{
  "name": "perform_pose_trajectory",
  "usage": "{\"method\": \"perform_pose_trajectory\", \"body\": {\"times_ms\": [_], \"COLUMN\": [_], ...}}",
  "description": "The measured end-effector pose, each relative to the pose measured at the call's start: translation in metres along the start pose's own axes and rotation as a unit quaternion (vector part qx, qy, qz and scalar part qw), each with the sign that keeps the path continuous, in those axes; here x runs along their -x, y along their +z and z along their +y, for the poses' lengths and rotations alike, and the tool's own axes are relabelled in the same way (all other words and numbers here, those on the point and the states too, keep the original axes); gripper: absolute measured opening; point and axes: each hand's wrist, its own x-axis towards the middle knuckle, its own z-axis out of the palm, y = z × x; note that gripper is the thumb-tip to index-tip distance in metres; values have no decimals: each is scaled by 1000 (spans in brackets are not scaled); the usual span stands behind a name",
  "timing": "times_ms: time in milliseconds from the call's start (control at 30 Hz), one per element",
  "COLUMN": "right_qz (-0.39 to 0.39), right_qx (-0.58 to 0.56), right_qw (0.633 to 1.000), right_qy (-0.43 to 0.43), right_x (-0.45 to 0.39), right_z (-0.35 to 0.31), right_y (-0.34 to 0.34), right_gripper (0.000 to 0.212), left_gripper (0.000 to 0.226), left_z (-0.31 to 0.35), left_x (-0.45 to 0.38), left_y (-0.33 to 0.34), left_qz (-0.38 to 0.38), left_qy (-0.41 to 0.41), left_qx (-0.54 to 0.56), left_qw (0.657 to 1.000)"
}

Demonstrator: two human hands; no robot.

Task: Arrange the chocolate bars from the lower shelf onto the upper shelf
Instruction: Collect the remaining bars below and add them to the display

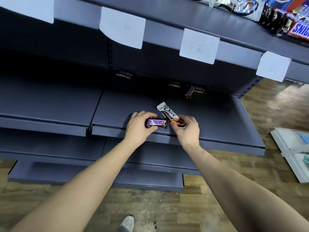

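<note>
The left hand [138,127] curls its fingers and thumb around a Snickers bar [156,123], label facing up, while the right hand [188,129] pinches the lower, orange-printed end of a Dove bar [168,113], whose white end points up and away from the palm. Both bars sit over the front part of the lower shelf [217,124], just apart from each other, and appear lifted or about to be lifted from it. Deeper on the lower shelf, near its back wall, three or so more bars [192,90] lie in shadow, one well to the left of the others. Above the lower shelf, the upper shelf [184,15] carries paper price tags [199,46] along its front edge and already holds boxed and bagged chocolate [284,19] toward its right end. The step in hand is judged to be the carry upward: it is best done by keeping each grip firm near the bar's middle, since the Dove bar held by one end may droop or slip, and by clearing the hanging tags before setting the bars down flat beside the stock already there.
</note>
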Motion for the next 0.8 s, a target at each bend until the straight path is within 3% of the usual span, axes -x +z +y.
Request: {"method": "perform_pose_trajectory", "body": {"times_ms": [133, 233, 333, 533, 800], "right_qz": [7, -31, -37, 25, 69], "right_qx": [135, 209, 196, 163, 106], "right_qw": [989, 970, 969, 970, 958], "right_qy": [-54, -118, -149, -178, -256], "right_x": [15, 27, 44, 80, 122], "right_z": [-9, -11, -6, -14, -66], "right_y": [-17, -33, -52, -99, -171], "right_gripper": [40, 41, 39, 41, 42], "left_gripper": [32, 33, 35, 35, 34], "left_z": [7, 18, 33, 76, 152], "left_x": [17, 32, 52, 95, 149], "left_y": [-6, -13, -20, -37, -88], "left_qz": [-12, -18, -16, -36, 8], "left_qy": [19, 26, 21, 50, 127], "left_qx": [-27, -38, -46, -72, -98], "left_qw": [999, 999, 999, 995, 987]}}
